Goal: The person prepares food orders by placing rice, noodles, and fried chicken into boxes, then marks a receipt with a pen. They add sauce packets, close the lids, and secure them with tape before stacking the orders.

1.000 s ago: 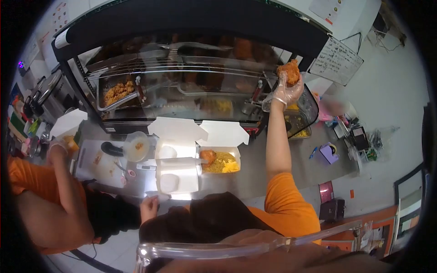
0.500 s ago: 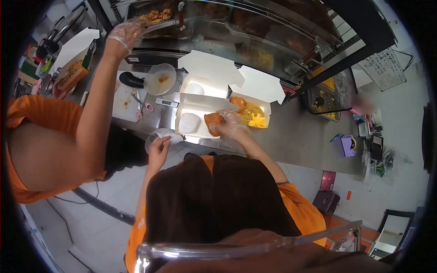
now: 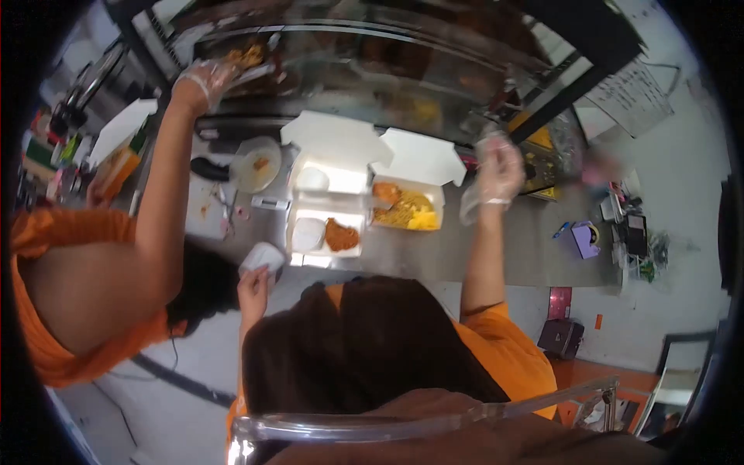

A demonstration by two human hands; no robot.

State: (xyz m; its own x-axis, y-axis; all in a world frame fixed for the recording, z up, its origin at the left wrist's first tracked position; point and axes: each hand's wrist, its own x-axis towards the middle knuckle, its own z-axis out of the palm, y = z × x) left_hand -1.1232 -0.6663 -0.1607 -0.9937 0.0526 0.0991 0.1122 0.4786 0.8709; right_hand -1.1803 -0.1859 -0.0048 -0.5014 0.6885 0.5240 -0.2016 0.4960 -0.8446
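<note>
Brown fried chicken, gripped by the right hand earlier, now lies in the front box in the head view, towards nine o'clock; that hand is at two, fingers curled, grip unclear; the left hand, at eight, pinches a white item.

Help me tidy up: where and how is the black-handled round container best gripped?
Probably by its black handle, fingers closing across it from above: it juts out leftward, long and slim, while the round container is wide and holds some food.
</note>
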